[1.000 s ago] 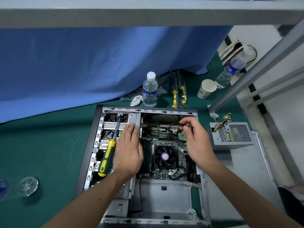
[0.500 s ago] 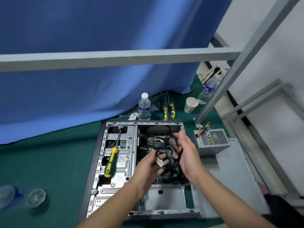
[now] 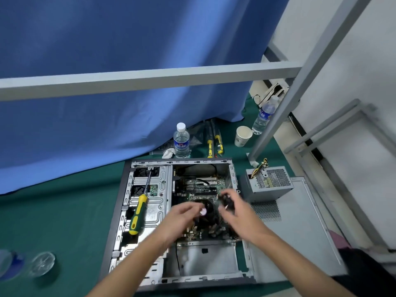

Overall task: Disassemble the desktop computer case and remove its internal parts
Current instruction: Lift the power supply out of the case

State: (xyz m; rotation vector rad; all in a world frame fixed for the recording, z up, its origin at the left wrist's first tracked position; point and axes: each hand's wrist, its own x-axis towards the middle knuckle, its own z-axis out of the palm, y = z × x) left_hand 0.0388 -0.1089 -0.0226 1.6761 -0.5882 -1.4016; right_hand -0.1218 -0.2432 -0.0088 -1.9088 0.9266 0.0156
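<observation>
R hand point(image 3: 237, 213): gripping a black cable bundle point(image 3: 227, 201), blurred.
L hand point(image 3: 182, 217): hovering, fingers relaxed, over the round CPU fan point(image 3: 209, 211).
Case point(image 3: 137, 213): lying open, grey sheet metal w/ screwdriver point(image 3: 139, 213) resting inside.

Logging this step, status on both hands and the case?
Left hand open over the CPU fan. Right hand gripping a dark cable bundle, blurred. Computer case open, motherboard in. Screwdriver lying on the drive cage.

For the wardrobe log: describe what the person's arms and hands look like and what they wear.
Both forearms are bare up to the frame's lower edge, with no sleeves in view. The left hand and right hand are ungloved, and no watch, wristband or ring shows. The fingers are motion-blurred, so fine details such as nails cannot be told.
</observation>
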